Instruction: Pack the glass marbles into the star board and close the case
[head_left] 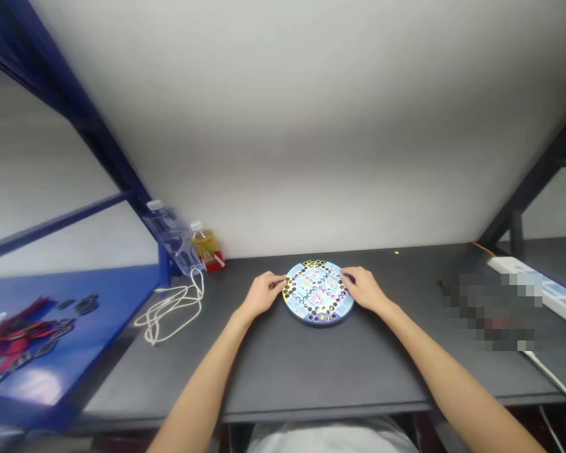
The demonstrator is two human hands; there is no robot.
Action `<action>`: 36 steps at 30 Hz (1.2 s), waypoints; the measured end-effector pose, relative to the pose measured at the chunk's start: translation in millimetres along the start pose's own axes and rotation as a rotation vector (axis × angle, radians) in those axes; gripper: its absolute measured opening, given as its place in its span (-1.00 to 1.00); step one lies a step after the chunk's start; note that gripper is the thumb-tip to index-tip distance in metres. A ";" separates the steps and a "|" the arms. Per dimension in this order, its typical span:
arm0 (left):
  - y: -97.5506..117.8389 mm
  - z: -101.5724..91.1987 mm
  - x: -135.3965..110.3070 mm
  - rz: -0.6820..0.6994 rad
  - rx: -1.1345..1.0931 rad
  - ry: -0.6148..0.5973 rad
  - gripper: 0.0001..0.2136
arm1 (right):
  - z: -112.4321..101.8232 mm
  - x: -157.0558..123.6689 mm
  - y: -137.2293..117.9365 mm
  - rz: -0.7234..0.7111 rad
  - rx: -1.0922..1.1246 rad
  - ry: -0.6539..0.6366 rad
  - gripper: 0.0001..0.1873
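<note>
A round, light-blue game board [318, 294] with rings of dark and yellow circles and small pictures lies flat on the dark tabletop. At its left edge is my left hand [265, 292], its fingers curled and thumb and fingertips closed on the rim. My right hand [365, 289] grips the opposite rim, thumb and fingers bent around the upper right edge. A small dark spot shows by the right fingertips, too small to name. The undersides of both hands are hidden.
A clear bottle [172, 236], a bottle with yellow liquid and a red label [208, 248], and a looped white cord [170, 308] stand or lie left. Red and black items [23, 340] lie on a blue surface. At right is a long white box [542, 289] beside a blurred-out object.
</note>
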State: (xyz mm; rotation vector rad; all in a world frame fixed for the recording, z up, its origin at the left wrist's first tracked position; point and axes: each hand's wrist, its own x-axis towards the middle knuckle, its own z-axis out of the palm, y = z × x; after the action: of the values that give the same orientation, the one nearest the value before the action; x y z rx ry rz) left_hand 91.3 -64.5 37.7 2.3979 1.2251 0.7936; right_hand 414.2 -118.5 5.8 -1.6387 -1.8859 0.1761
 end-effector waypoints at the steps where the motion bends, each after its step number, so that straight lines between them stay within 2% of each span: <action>1: -0.6 0.0 -0.2 0.004 0.017 -0.009 -0.66 | -0.7 -0.2 -0.7 0.003 0.001 0.007 -0.64; 8: -2.2 -0.6 -1.7 0.020 0.057 -0.059 -0.65 | -7.0 -1.2 -2.8 0.002 0.027 0.013 -0.63; 12: -9.1 -7.6 -1.2 0.004 0.234 0.071 -0.59 | -12.4 2.6 13.8 -0.009 0.005 0.015 -0.60; 15: -26.8 -13.0 -1.5 -0.078 0.415 0.158 -0.57 | -12.7 5.2 36.0 0.053 -0.187 0.082 -0.46; 17: -42.3 -14.0 -2.2 -0.166 0.497 0.133 -0.49 | -8.8 5.3 50.3 0.120 -0.315 0.021 -0.37; 19: -56.5 -12.7 -2.8 -0.271 0.519 0.032 -0.43 | -2.9 4.8 60.8 0.173 -0.389 -0.081 -0.35; 22: -68.6 -9.7 -3.1 -0.294 0.507 -0.046 -0.41 | 4.9 4.3 67.8 0.184 -0.432 -0.155 -0.36; 36: -61.7 -12.2 -4.1 -0.269 0.512 -0.057 -0.42 | 3.8 6.0 68.8 0.167 -0.445 -0.163 -0.34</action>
State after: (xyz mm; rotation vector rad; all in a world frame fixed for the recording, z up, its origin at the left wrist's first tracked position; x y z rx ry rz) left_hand 42.9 -32.0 13.9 2.5186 1.8578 0.3556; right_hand 470.3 -96.7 -28.4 -2.1378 -2.0098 -0.0493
